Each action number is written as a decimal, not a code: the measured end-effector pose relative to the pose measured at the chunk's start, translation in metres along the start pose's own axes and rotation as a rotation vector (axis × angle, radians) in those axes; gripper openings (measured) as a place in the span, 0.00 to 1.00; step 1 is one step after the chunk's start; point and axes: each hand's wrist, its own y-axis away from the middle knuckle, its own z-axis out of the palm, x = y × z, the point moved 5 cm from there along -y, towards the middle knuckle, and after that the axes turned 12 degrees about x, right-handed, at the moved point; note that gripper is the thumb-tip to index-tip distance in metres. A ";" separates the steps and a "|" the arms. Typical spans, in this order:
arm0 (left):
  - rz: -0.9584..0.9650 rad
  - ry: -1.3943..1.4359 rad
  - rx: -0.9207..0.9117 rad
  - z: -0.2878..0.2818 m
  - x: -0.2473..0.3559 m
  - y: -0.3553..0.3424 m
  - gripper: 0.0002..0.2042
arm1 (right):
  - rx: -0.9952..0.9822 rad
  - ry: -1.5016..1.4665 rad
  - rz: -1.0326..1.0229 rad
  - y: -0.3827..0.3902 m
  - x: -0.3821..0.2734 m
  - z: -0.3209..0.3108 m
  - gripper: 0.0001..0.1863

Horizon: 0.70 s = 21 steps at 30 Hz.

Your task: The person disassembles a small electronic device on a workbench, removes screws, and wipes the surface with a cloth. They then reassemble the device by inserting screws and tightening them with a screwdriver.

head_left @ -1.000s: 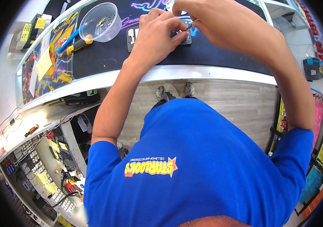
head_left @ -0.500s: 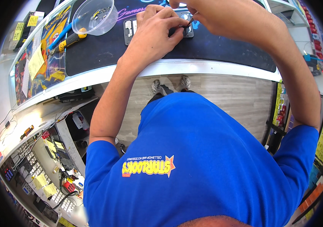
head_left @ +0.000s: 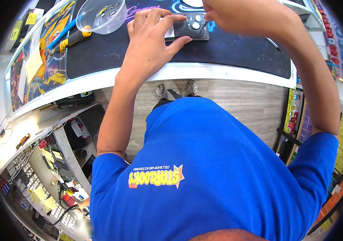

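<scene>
Left hand [head_left: 149, 36] sits part-open, thumb and forefinger straddling the opened phone [head_left: 184, 31] right of its palm | right hand [head_left: 224, 16] pinches a thin tool [head_left: 206, 24] beside the camera lenses [head_left: 196, 26] | best: brace firmly, touch lightly

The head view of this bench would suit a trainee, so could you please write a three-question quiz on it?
1. True or false: the clear round tub holds small pieces.
2. Which of these is nearest the right hand? A) the tub; B) the flat dark device; C) the yellow-and-black tool.
3. Fill in: the hand nearer the tub is the person's ____ hand.

Key: 1. True. 2. B. 3. Left; the left hand is nearer.
</scene>
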 end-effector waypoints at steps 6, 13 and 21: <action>-0.009 0.025 0.022 0.002 -0.002 0.004 0.23 | 0.151 -0.043 -0.154 0.014 -0.028 -0.015 0.17; -0.011 0.036 0.014 0.003 -0.002 0.004 0.22 | -0.012 -0.015 0.144 0.002 -0.010 -0.004 0.22; -0.008 0.027 0.015 0.001 0.000 0.003 0.22 | 0.019 -0.123 -0.011 0.001 -0.007 -0.003 0.20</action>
